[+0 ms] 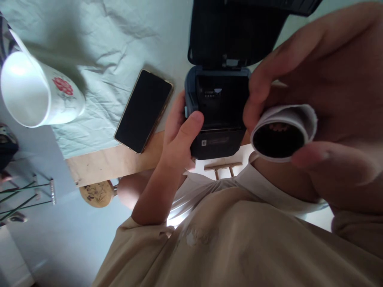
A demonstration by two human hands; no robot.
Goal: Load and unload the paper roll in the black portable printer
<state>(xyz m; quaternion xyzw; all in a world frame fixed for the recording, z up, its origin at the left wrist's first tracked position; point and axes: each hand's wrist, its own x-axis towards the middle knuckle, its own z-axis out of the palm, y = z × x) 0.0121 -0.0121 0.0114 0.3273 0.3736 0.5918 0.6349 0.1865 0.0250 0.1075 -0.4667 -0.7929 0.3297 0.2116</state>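
A dark blue-black portable label printer [223, 135] has its lid [233, 38] swung up, and its compartment shows black inside with a small light patch. My left hand [181, 137] grips the printer's left side, thumb over the front edge. Close to the camera on the right, my right hand [338, 91] is closed around a small white paper roll [306, 115], its hollow core facing me and the loose outer end slightly lifted. That roll is beside the printer, outside the compartment. The right fingertips come near the printer's right edge; whether they touch it I cannot tell.
A phone [143, 111] with a dark screen lies on the pale green cloth [98, 52]. A white paper cup [64, 95] with a red flower print is at the left. The wooden table edge [98, 165] runs below, with a round stool [97, 194] and a green-barred frame [26, 195] beyond.
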